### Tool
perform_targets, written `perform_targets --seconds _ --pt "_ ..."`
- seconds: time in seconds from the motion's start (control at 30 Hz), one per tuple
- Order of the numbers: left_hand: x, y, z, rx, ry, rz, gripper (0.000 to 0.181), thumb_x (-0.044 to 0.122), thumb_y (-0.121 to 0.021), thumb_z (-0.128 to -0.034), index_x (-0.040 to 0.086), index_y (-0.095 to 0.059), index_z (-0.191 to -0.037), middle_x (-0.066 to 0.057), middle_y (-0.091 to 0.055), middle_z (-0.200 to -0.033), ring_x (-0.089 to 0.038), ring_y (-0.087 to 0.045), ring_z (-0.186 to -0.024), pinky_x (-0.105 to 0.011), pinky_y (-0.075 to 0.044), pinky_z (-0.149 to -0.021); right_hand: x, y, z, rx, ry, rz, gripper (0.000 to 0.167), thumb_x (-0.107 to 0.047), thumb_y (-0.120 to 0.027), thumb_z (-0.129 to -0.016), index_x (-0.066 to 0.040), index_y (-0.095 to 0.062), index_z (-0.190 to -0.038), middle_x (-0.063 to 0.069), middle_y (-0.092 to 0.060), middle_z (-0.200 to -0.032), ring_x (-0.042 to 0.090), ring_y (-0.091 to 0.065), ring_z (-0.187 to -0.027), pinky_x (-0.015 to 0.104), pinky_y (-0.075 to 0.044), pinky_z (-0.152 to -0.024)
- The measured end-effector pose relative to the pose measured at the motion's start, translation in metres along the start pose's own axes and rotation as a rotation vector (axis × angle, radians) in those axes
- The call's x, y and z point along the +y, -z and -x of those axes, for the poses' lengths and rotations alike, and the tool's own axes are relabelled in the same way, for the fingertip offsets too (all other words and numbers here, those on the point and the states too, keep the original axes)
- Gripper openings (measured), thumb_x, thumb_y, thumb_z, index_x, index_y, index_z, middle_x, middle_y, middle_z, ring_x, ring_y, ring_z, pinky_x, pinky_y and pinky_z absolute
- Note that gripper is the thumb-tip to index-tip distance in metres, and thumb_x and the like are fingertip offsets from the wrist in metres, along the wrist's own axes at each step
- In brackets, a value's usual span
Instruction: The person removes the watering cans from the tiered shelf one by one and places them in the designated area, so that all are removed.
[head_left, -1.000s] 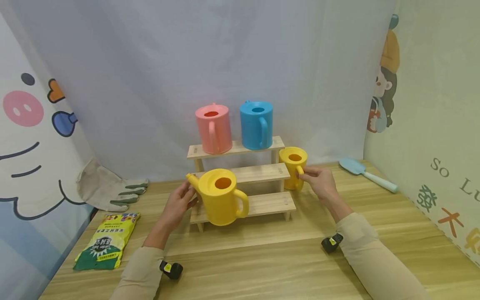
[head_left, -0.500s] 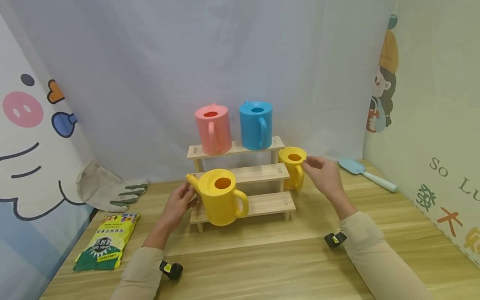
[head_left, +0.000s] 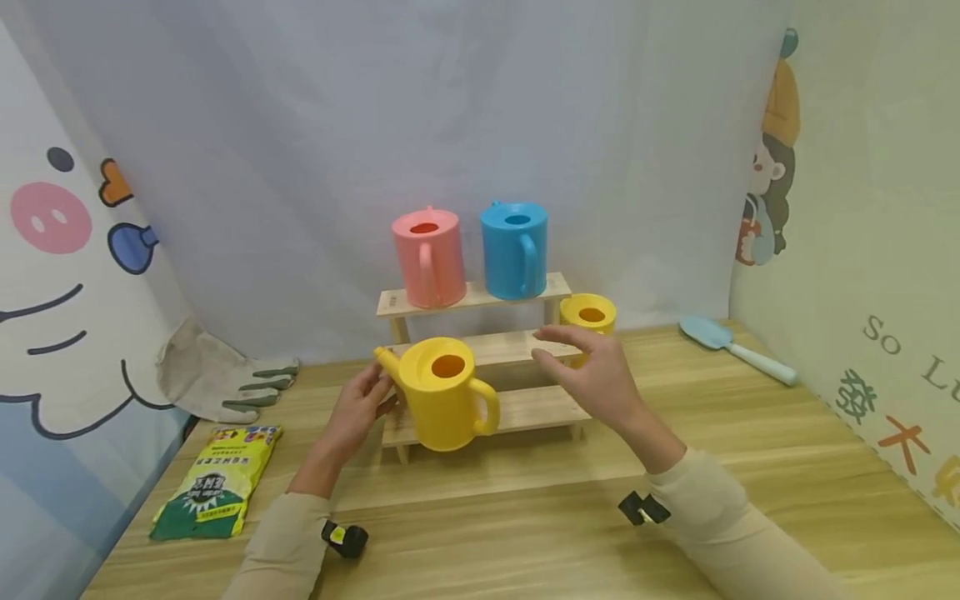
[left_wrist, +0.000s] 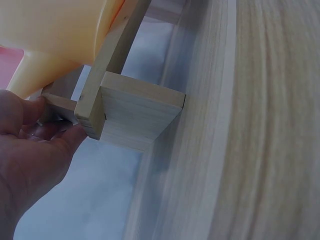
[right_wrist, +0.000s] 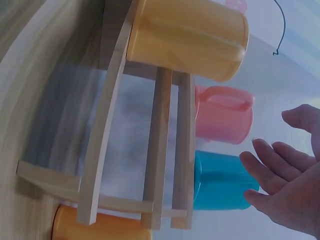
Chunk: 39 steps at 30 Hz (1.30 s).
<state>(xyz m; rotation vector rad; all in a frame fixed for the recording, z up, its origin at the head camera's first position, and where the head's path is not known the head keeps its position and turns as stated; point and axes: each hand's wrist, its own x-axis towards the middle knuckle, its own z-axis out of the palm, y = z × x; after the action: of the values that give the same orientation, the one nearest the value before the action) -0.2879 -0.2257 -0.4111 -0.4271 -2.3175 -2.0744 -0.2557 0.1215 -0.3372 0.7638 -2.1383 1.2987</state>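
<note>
A three-step wooden stand (head_left: 498,348) stands on the table. On its lowest step is a yellow watering can (head_left: 435,412), spout to the left and handle to the right. My left hand (head_left: 356,417) grips the stand's left end with thumb and fingers, close under that spout. In front of the stand's right end my right hand (head_left: 596,375) hovers, thumb and fingers spread, holding nothing. It partly hides a second yellow watering can (head_left: 573,312) on the table beside the stand. The top step bears a pink watering can (head_left: 438,271) and a blue watering can (head_left: 506,262).
At the left lie a pair of work gloves (head_left: 198,375) and a yellow-green packet (head_left: 213,483). A light blue garden trowel (head_left: 708,332) lies at the back right. White cloth (head_left: 337,125) hangs behind the table.
My right hand has let go of the handle of the yellow watering can at the right, drawn back, then moved left in front of the stand. My left hand stays put.
</note>
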Motion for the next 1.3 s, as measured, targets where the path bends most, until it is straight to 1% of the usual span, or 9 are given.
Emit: perform_targets --seconds 0.1,0.13,0.17,0.33,0.5,0.73,0.97,1.1,1.3 --pt "0.000 -0.001 0.000 0.005 0.001 -0.005 0.053 0.016 -0.040 -0.1102 0.004 -0.022 -0.159 -0.017 -0.025 -0.162 -0.034 -0.032 -0.144 -0.045 -0.041 -0.110 -0.008 -0.009 0.003 -0.024 0.045 -0.031 0.027 -0.004 -0.078 -0.087 0.002 -0.073 -0.113 0.011 -0.074 -0.110 0.020 -0.070 -0.095 0.041 -0.060 -0.081" --pt "0.000 -0.001 -0.001 0.007 -0.001 -0.006 0.054 0.016 -0.040 -0.1102 0.005 -0.023 -0.159 -0.017 -0.025 -0.162 -0.034 -0.032 -0.144 -0.045 -0.042 -0.110 -0.011 -0.012 0.003 -0.033 0.055 -0.040 0.028 -0.004 -0.078 -0.086 0.002 -0.073 -0.112 0.011 -0.074 -0.109 0.022 -0.067 -0.108 0.045 -0.057 -0.091" --pt "0.001 -0.001 -0.001 0.008 -0.003 -0.009 0.054 0.017 -0.041 -0.1101 0.005 -0.023 -0.159 -0.017 -0.025 -0.162 -0.034 -0.032 -0.144 -0.045 -0.042 -0.110 -0.013 -0.015 0.004 -0.042 0.062 -0.048 0.028 -0.003 -0.079 -0.086 0.002 -0.073 -0.112 0.011 -0.074 -0.108 0.023 -0.068 -0.107 0.046 -0.056 -0.094" --pt "0.002 -0.001 -0.001 0.008 -0.001 -0.009 0.054 0.018 -0.042 -0.1098 0.006 -0.023 -0.159 -0.016 -0.025 -0.162 -0.032 -0.032 -0.144 -0.043 -0.043 -0.109 -0.020 -0.028 0.007 -0.083 0.070 -0.044 0.031 -0.007 -0.082 -0.083 0.003 -0.073 -0.111 0.013 -0.074 -0.107 0.028 -0.069 -0.104 0.046 -0.056 -0.095" --pt "0.000 0.000 -0.001 0.005 0.002 -0.014 0.056 0.020 -0.042 -0.1098 0.005 -0.022 -0.160 -0.017 -0.024 -0.162 -0.033 -0.032 -0.144 -0.043 -0.042 -0.109 -0.022 -0.042 0.010 -0.089 0.097 -0.024 0.035 -0.010 -0.085 -0.080 0.006 -0.073 -0.109 0.016 -0.074 -0.106 0.029 -0.070 -0.102 0.046 -0.058 -0.091" --pt "-0.001 0.000 0.000 0.004 0.003 -0.019 0.056 0.020 -0.043 -0.1097 0.006 -0.023 -0.160 -0.016 -0.025 -0.162 -0.033 -0.032 -0.144 -0.043 -0.042 -0.109 -0.017 -0.057 0.015 -0.092 0.039 -0.051 0.034 -0.011 -0.086 -0.080 0.004 -0.074 -0.108 0.014 -0.075 -0.102 0.028 -0.071 -0.096 0.044 -0.060 -0.085" --pt "0.001 -0.001 0.001 0.007 0.003 -0.011 0.054 0.018 -0.041 -0.1101 0.005 -0.022 -0.160 -0.017 -0.024 -0.162 -0.034 -0.031 -0.144 -0.047 -0.040 -0.111 -0.014 -0.068 0.020 -0.124 -0.017 -0.057 0.030 -0.015 -0.084 -0.084 -0.001 -0.075 -0.109 0.007 -0.075 -0.106 0.020 -0.070 -0.098 0.042 -0.060 -0.087" --pt "0.001 -0.001 0.001 0.009 0.000 -0.006 0.053 0.016 -0.040 -0.1101 0.004 -0.023 -0.159 -0.019 -0.026 -0.161 -0.035 -0.032 -0.143 -0.048 -0.040 -0.111 -0.016 -0.072 0.021 -0.093 -0.026 -0.094 0.030 -0.013 -0.083 -0.084 0.000 -0.075 -0.110 0.008 -0.075 -0.105 0.020 -0.071 -0.095 0.044 -0.061 -0.083" --pt "0.000 -0.002 0.001 0.010 -0.001 -0.003 0.053 0.015 -0.040 -0.1101 0.003 -0.023 -0.159 -0.020 -0.026 -0.160 -0.035 -0.033 -0.143 -0.048 -0.040 -0.111 -0.020 -0.076 0.021 -0.028 -0.070 -0.105 0.027 -0.016 -0.082 -0.086 -0.002 -0.077 -0.108 0.006 -0.076 -0.099 0.017 -0.072 -0.089 0.037 -0.062 -0.077"
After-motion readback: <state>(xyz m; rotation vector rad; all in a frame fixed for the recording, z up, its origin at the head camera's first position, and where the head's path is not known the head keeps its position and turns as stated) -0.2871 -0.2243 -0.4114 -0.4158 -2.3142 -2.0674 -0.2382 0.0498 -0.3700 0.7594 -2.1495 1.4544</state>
